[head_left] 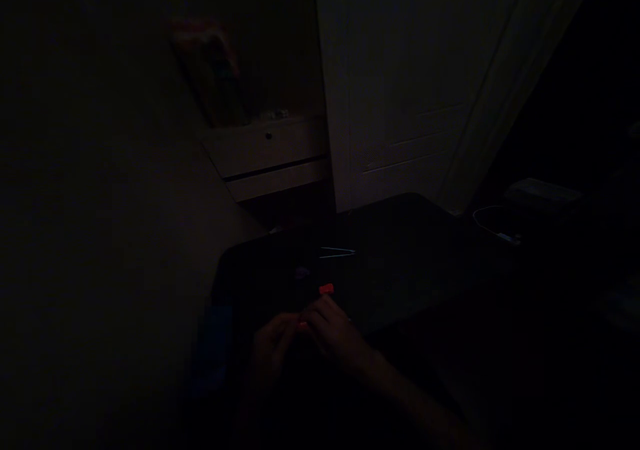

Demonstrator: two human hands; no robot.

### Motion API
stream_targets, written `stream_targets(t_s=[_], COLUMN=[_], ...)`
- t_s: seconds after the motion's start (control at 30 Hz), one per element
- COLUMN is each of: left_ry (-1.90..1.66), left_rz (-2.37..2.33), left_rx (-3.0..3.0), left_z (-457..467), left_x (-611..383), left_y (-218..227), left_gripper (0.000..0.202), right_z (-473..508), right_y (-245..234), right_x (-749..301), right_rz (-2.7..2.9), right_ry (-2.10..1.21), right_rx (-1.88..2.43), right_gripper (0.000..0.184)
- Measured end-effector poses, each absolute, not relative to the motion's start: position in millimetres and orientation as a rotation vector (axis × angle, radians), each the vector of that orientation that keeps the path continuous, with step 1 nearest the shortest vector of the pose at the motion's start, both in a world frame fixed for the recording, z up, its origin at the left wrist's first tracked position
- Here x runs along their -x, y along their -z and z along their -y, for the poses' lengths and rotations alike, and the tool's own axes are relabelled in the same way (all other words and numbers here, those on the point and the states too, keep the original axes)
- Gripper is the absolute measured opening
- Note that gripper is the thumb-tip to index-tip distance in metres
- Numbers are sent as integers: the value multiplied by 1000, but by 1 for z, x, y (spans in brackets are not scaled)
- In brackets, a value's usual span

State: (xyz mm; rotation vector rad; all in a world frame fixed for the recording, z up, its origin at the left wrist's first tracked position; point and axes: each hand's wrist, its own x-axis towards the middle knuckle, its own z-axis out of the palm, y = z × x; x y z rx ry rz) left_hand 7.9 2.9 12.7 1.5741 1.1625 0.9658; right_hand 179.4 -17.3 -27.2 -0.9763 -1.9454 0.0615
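In the head view the room is very dark, so we can make out only a few things. Our left hand (pixel 273 347) and our right hand (pixel 330 330) meet above the near edge of a dark table (pixel 400 263). Between the fingertips of both hands there is a small orange piece (pixel 303 326), and it seems that both hands pinch it together (the dark does not let us tell which fingers really grip it). The other fingers look curled in, not spread.

Just beyond the hands, a little further from the near edge, a second orange piece (pixel 326 289) lies on the table by itself, close to the right hand but not touching it. Further toward the far edge lie thin metal tweezers (pixel 338 253), well apart from the hands.

Behind the table we see a pale drawer unit (pixel 270 157) near the far left corner and a white door (pixel 415 83) beside it. To the right of the table, a white cable (pixel 493 227) lies on a dark surface.
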Motion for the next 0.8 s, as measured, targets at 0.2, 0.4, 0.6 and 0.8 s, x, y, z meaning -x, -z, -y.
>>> stream_targets(t_s=[0.2, 0.4, 0.6, 0.8], left_ry=[-976, -971, -1066, -1243], left_rz=[-1179, -1158, -1248, -1324], left_rx=[-1622, -1570, -1428, -1330], left_z=[-3, -2, -5, -7], left_x=[-7, -9, -10, -7], left_y=[-10, -12, -5, 1], left_gripper=[28, 27, 26, 22], right_z=[16, 18, 20, 25], right_y=[25, 25, 30, 24], right_x=[-179, -180, -182, -180], right_rz=[1926, 1865, 1726, 1811], right_ry=[-85, -129, -199, -222], right_rx=[987, 966, 961, 867], right_gripper=[22, 24, 18, 30])
